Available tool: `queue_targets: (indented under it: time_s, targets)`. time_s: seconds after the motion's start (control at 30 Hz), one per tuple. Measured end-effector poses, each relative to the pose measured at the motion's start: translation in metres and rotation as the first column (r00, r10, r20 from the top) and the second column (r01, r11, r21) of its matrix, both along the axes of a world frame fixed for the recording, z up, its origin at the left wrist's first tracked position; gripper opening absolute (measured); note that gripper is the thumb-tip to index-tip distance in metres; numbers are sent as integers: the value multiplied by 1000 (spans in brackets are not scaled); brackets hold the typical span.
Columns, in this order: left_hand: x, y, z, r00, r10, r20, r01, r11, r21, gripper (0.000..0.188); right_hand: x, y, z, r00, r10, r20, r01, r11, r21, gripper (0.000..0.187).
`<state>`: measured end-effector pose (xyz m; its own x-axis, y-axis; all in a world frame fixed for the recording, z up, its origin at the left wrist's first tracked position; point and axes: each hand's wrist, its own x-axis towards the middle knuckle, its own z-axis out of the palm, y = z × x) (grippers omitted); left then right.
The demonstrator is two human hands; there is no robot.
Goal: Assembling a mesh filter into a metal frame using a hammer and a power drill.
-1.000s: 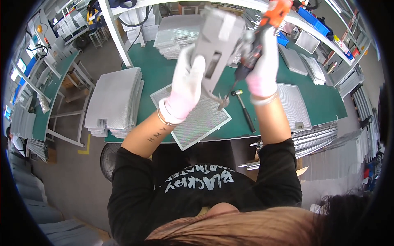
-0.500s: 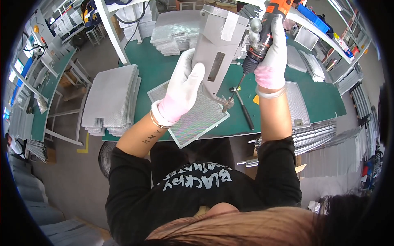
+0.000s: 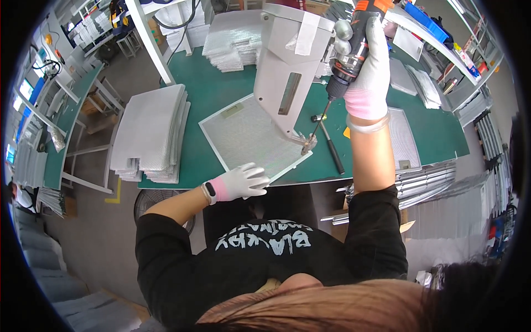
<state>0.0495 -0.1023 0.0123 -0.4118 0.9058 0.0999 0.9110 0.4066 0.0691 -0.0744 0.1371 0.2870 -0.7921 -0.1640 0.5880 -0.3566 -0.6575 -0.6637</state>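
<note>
Your left grip (image 3: 241, 183), open and seemingly empty, is at the near edge of the mesh panel (image 3: 238, 133) on the surface (image 3: 221, 88); a bump could knock it askew. The housing (image 3: 287, 61) could swing if your right grip (image 3: 371, 83), closed around the drill (image 3: 351, 55), slackens, scratching the panel. Count: one mesh panel, one housing, one bit (image 3: 321, 123), one hammer (image 3: 332, 149), one drill, one right panel (image 3: 404, 138).

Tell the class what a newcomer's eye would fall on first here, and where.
First comes the big pale-grey housing near the top centre, with the orange-and-black power drill in the gloved right hand just beside it. Below, a framed mesh panel lies on the green bench, the open gloved left hand at its near corner. Farther left sits a thick stack of silvery panels.
</note>
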Motion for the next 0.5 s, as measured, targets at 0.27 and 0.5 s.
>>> queue_targets:
  time_s: [0.27,0.5]
  targets:
    - [-24,28,120,977,-130,169,128,992,22,25,-5,8,10,993,-117,-2,117,993,19,37]
    - [-70,71,203,980,177,88,-152,960,-236,29,-5,15,35,964,140,225,-129,989,-66,29]
